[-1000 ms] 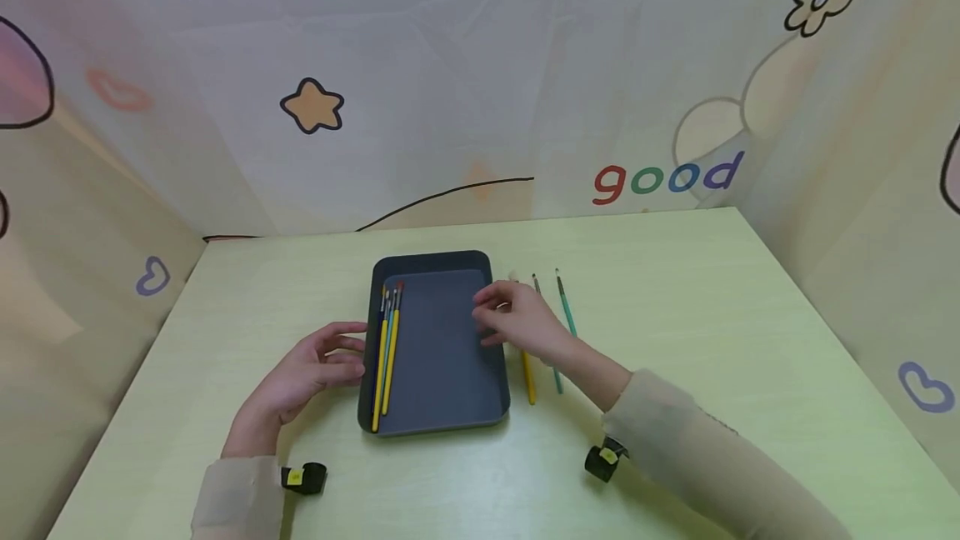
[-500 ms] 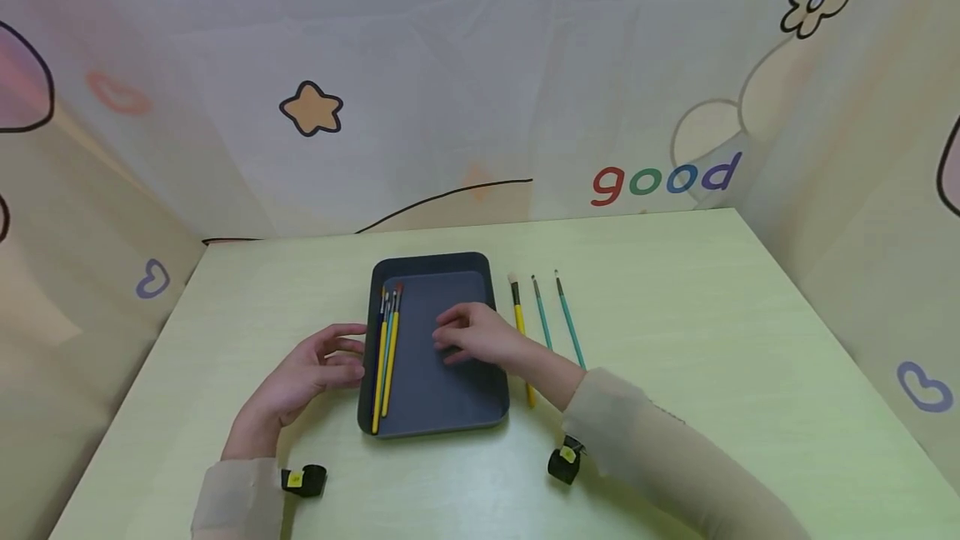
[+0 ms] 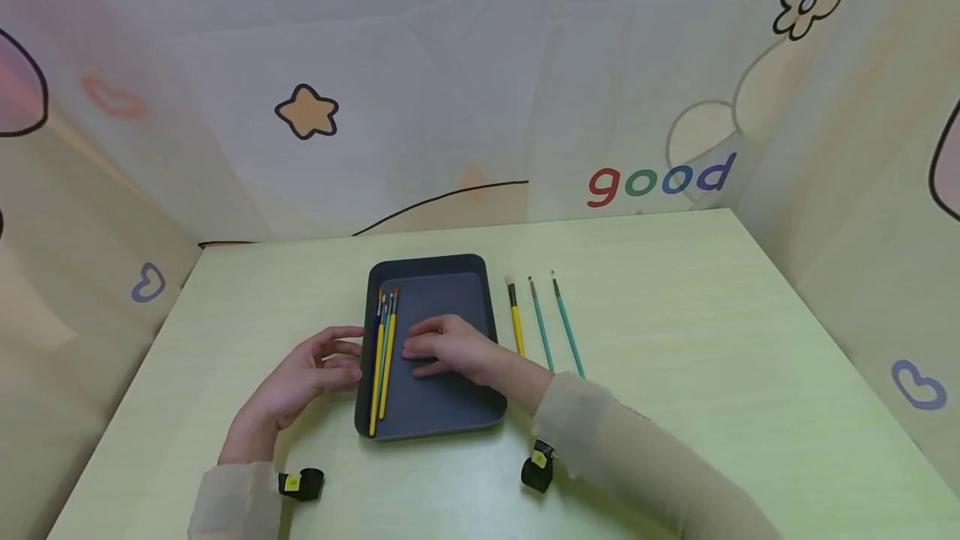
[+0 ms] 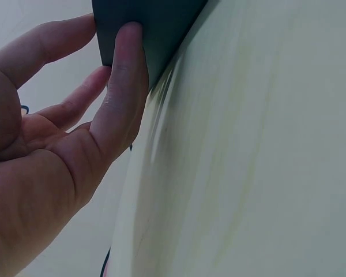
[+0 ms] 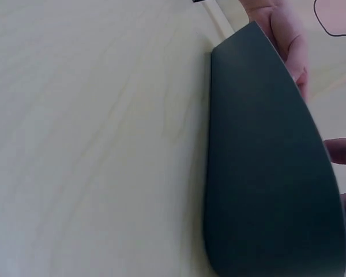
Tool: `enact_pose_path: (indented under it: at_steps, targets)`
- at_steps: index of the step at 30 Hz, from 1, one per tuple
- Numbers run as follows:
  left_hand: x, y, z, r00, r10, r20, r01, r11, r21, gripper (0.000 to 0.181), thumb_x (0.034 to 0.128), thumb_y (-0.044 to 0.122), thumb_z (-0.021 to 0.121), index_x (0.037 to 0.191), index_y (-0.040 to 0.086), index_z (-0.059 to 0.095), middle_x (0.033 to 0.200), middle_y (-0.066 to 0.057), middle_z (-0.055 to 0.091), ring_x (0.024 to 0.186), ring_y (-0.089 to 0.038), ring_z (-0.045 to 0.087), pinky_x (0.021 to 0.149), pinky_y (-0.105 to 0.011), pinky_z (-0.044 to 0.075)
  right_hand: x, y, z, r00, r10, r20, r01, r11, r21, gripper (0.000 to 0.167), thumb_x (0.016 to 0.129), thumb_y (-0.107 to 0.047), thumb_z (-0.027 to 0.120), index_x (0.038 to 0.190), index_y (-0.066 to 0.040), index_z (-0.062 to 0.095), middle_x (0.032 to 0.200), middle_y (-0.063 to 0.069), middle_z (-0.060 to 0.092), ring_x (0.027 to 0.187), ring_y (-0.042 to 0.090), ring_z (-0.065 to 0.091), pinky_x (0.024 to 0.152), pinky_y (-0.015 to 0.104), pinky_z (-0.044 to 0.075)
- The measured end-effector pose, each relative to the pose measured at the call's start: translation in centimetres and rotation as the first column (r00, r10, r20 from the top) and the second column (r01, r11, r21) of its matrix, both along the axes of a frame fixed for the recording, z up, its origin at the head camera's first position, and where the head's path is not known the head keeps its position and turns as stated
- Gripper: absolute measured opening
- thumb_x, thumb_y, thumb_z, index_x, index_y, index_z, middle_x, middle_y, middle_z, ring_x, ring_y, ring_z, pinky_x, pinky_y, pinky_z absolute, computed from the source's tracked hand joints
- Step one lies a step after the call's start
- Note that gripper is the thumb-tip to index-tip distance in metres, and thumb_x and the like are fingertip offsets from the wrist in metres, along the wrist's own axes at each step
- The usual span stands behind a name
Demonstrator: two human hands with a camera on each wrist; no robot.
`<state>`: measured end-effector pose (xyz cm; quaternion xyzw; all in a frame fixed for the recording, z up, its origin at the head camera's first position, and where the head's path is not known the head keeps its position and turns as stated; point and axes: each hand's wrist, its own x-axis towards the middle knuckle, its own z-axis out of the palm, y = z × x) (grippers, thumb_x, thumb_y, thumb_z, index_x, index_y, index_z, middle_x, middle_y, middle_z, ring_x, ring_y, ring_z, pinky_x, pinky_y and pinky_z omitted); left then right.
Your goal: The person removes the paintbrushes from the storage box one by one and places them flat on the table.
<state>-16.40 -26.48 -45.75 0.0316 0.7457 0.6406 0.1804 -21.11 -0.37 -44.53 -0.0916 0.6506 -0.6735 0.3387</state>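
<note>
A dark grey tray [image 3: 450,411] lies on the table with several paintbrushes [image 3: 384,357] along its left side, their handles yellow, teal and dark. My left hand [image 3: 307,373] rests its fingertips and thumb against the tray's left outer wall; the left wrist view shows the thumb [image 4: 121,86] touching that wall. Inside the tray, just right of the brushes, my right hand [image 3: 457,350] hovers low or touches the floor; which one I cannot tell. Its fingers are loosely bent and no object shows between them. The right wrist view has the tray wall [image 5: 265,156] covering most of that hand.
Right of the tray lie a yellow-handled brush [image 3: 515,315] and two teal brushes, one of them the outer teal brush [image 3: 567,327]; my right forearm covers their lower ends. A printed cloth [image 3: 442,107] stands behind the pale table [image 3: 675,315].
My right hand has moved left from the tray's right rim to beside the brushes inside, uncovering more of the loose brushes. The left hand stays at the tray's side.
</note>
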Motion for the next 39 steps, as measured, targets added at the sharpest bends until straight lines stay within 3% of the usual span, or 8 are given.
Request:
enact_pose_path:
  at_steps: [8, 26, 34, 39]
  targets:
    - [0.0, 0.0, 0.0, 1.0, -0.006, -0.001, 0.006, 1.0, 0.001, 0.067, 0.094, 0.002, 0.071, 0.152, -0.001, 0.039, 0.135, -0.027, 0.049, 0.107, -0.027, 0.065, 0.09, -0.039, 0.059, 0.3, -1.6, -0.5, 0.999, -0.021, 0.044, 0.023, 0.999, -0.03, 0.041, 0.102, -0.005, 0.061, 0.136, 0.016, 0.05, 0.127, 0.025, 0.065, 0.122, 0.035, 0.063, 0.091, 0.046, 0.058]
    - [-0.1, -0.1, 0.0, 1.0, 0.0, 0.004, 0.0, 1.0, -0.009, 0.068, 0.0928, 0.003, 0.073, 0.152, 0.001, 0.04, 0.134, -0.026, 0.05, 0.11, -0.03, 0.064, 0.091, -0.038, 0.058, -0.1, -3.5, -1.1, 0.995, -0.095, 0.041, 0.095, 0.995, -0.013, 0.041, 0.099, -0.002, 0.064, 0.134, 0.016, 0.052, 0.114, 0.02, 0.069, 0.112, 0.033, 0.068, 0.09, 0.044, 0.059]
    - [0.0, -0.1, 0.0, 1.0, -0.012, -0.002, 0.012, 1.0, -0.005, 0.067, 0.0933, 0.003, 0.072, 0.152, 0.001, 0.041, 0.135, -0.027, 0.049, 0.111, -0.031, 0.064, 0.091, -0.038, 0.058, 0.3, -4.4, -1.9, 0.992, -0.034, -0.119, 0.039, 0.998, 0.045, 0.045, 0.095, -0.001, 0.068, 0.135, 0.014, 0.053, 0.107, 0.014, 0.068, 0.097, 0.025, 0.07, 0.085, 0.038, 0.06]
    - [0.0, -0.1, -0.1, 1.0, -0.009, -0.004, 0.009, 1.0, -0.004, 0.067, 0.0928, 0.002, 0.072, 0.151, 0.0, 0.041, 0.134, -0.027, 0.049, 0.11, -0.03, 0.064, 0.09, -0.037, 0.058, 0.6, -4.9, -2.1, 0.986, -0.013, -0.164, 0.025, 0.997, 0.073, 0.048, 0.093, 0.001, 0.07, 0.135, 0.014, 0.053, 0.103, 0.011, 0.064, 0.087, 0.02, 0.067, 0.083, 0.036, 0.061]
